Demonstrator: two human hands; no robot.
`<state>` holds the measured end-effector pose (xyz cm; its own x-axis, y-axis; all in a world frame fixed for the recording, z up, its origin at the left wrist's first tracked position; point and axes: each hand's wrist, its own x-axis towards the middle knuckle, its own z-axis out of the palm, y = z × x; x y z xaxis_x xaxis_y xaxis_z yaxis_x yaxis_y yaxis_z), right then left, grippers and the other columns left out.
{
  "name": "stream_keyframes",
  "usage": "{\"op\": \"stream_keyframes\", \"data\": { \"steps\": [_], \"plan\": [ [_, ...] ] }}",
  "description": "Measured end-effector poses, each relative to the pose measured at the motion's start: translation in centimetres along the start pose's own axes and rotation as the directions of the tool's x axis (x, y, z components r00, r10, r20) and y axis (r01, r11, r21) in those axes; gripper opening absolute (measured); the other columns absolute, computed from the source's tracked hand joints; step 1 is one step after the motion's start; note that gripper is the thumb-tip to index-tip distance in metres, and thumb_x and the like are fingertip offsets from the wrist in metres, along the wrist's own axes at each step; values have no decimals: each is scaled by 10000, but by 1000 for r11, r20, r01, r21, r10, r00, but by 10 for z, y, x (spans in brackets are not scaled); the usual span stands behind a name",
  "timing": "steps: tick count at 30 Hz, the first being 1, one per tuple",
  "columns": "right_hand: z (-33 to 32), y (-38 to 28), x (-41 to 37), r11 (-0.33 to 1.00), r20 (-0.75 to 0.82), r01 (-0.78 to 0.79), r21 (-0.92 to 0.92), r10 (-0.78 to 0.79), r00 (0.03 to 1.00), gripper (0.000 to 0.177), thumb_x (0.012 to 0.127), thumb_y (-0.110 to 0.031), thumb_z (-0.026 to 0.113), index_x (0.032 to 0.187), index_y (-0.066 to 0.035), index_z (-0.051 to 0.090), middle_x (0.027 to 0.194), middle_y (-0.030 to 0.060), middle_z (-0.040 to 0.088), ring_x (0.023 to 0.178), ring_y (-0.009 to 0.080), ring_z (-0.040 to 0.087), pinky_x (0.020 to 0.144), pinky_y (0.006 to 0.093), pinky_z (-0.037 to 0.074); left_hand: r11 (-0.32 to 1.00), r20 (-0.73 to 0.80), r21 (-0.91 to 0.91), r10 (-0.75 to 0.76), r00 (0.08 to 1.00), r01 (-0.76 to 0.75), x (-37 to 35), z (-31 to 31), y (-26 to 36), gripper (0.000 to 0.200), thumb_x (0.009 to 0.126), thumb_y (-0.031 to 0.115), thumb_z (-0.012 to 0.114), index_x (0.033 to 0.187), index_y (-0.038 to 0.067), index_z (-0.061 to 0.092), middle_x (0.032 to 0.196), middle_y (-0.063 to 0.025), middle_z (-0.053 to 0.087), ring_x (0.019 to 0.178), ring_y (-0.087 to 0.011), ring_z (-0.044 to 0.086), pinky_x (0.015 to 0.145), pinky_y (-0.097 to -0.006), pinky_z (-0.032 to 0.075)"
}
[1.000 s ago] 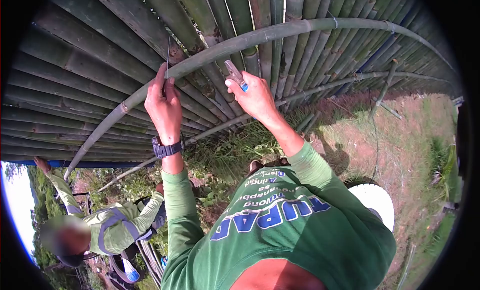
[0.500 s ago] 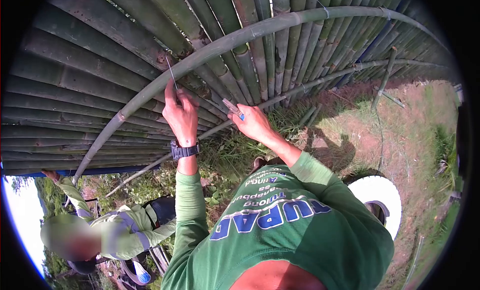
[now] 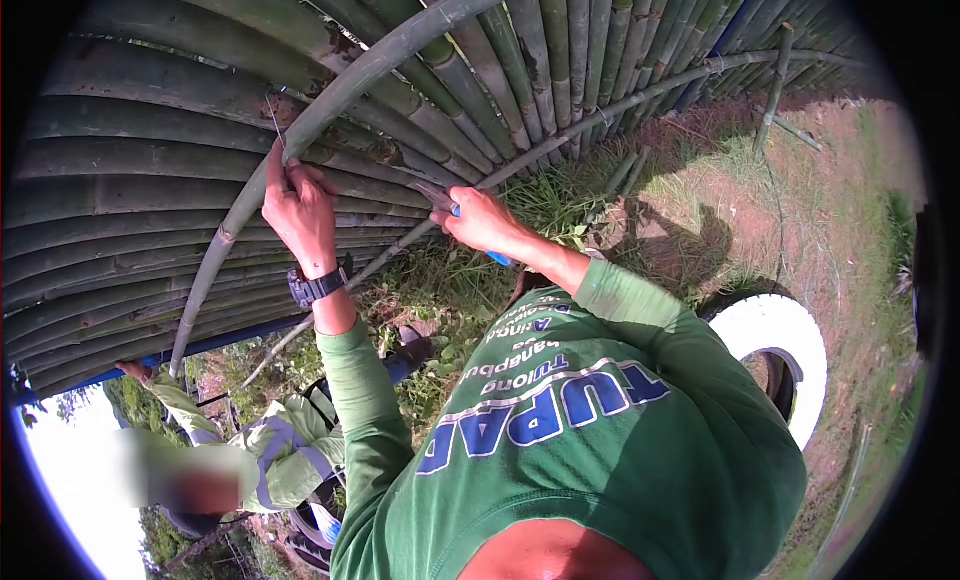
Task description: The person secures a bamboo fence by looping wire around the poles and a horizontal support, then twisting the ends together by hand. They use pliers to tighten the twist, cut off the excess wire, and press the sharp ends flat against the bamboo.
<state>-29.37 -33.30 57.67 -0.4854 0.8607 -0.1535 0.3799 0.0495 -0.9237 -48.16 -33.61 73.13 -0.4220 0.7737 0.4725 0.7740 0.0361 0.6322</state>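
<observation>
My left hand [image 3: 303,218], with a dark watch on its wrist, is raised against the upper bamboo rail [image 3: 375,62]. Its fingers are closed on a thin wire [image 3: 274,115], which runs over that rail toward a hole in a bamboo slat [image 3: 180,77]. To the right, my right hand [image 3: 478,220] grips pliers [image 3: 434,195] with blue handles. Their jaws point up and left, apart from the wire, near the lower bamboo rail [image 3: 540,157].
Bamboo slats form a slanted wall ahead. A person in a light green long-sleeved top [image 3: 285,450] is at lower left, one hand raised to the bamboo. A white-painted tire [image 3: 805,350] lies at right on grassy ground. A bamboo prop [image 3: 774,90] leans at upper right.
The view has shifted, so the upper rail sits farther up and left. My left hand stays at the wire, and the pliers remain in my right hand, their blue handle now showing more.
</observation>
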Motion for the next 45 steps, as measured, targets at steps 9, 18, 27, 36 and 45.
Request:
{"op": "stream_keyframes", "data": {
  "steps": [9, 18, 27, 36, 45],
  "plan": [
    [73, 69, 29, 345, 309, -282, 895, -23, 951, 450, 907, -219, 727, 1201, -26, 447, 961, 140, 650, 781, 275, 726, 664, 413, 629, 889, 165, -427, -103, 981, 165, -9, 22, 12, 392, 1058, 43, 400, 1422, -95, 442, 771, -126, 642, 582, -219, 677, 499, -320, 586],
    [44, 41, 8, 172, 477, -481, 860, 64, 876, 358, 966, -198, 651, 1231, -98, 432, 946, 99, 620, 777, 301, 714, 702, 498, 635, 998, 203, 47, -41, 978, 32, 33, -25, 12, 368, 1042, 65, 418, 1348, -74, 567, 676, -57, 608, 500, -125, 585, 418, -261, 414],
    [52, 43, 9, 273, 524, -535, 799, 120, 843, 285, 908, -14, 631, 1113, -64, 439, 918, 130, 629, 764, 293, 733, 666, 465, 627, 968, 151, -217, -94, 984, 125, 5, 14, 11, 366, 1042, 57, 447, 1357, -89, 560, 741, -73, 618, 523, -154, 602, 434, -274, 473],
    [45, 39, 9, 202, 544, -552, 809, 97, 833, 484, 869, 34, 689, 1221, -77, 375, 1016, 153, 617, 846, 327, 748, 693, 465, 641, 942, 149, -276, -153, 977, 190, 31, -8, 19, 347, 1032, 58, 448, 1311, -84, 597, 698, -47, 590, 468, -121, 535, 391, -267, 376],
    [52, 43, 17, -38, 606, -611, 791, 185, 773, 368, 851, -16, 697, 1180, -21, 532, 1037, 127, 710, 881, 256, 740, 713, 390, 615, 934, 177, -302, -143, 974, 192, 29, -7, 16, 356, 1024, 39, 453, 1321, -54, 626, 696, -25, 564, 458, -107, 508, 389, -260, 351]
  ]
}}
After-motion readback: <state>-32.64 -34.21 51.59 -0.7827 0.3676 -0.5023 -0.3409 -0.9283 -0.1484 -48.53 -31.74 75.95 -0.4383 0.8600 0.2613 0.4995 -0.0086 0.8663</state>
